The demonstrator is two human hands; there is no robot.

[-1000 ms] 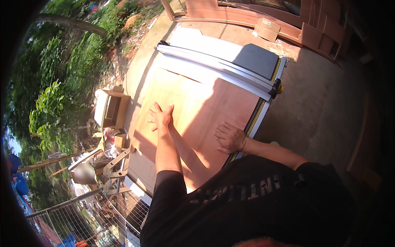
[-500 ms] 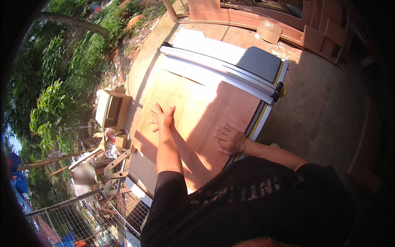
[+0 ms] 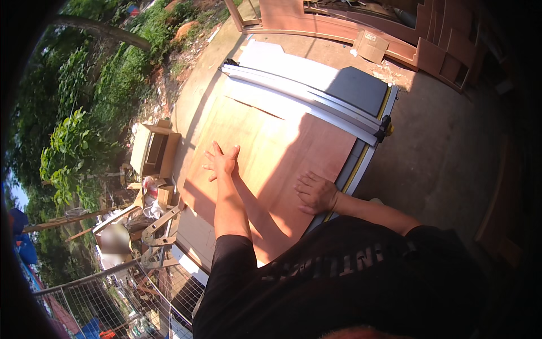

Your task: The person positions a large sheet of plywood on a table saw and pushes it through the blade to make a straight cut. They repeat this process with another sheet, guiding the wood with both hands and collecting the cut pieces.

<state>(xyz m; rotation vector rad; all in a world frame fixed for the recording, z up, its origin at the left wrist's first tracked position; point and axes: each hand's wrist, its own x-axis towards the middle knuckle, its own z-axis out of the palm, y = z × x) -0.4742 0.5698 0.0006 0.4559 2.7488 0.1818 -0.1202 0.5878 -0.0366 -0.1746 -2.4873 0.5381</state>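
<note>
Plywood sheet (image 3: pixel 271 152): a large reddish-brown sheet is laid flat on the table, its far end reaching the white rail; part of it is lit by sun, part is covered by the person's shadow.
Left hand (image 3: pixel 222 162): it is pressed flat on the sheet near its left edge, fingers spread and pointing away from the body, nothing grasped; the forearm is stretched straight out from the black sleeve.
Right hand (image 3: pixel 316 192): it is laid palm down on the sheet close to its right edge, fingers slightly curled and pointing left, nothing gripped; the elbow is bent outward to the right.
White rail (image 3: pixel 305 99): a long white bar is set across the table just beyond the sheet, ended at the right by a dark clamp with a yellow part.
Table (image 3: pixel 361 90): a grey and white top is seen beyond the rail, and a yellow-striped edge runs down the right side.
Surroundings: a concrete floor (image 3: pixel 440 147) is seen at the right, reddish wooden door frames (image 3: pixel 339 25) at the top, green plants (image 3: pixel 79 130) at the left, wooden scraps and boxes (image 3: pixel 152 150) beside the table, a wire fence (image 3: pixel 107 294) at the lower left.
Hidden: the near end of the sheet is covered by the person's black shirt; the clutter at the lower left is hard to make out, and the rim is dark.
</note>
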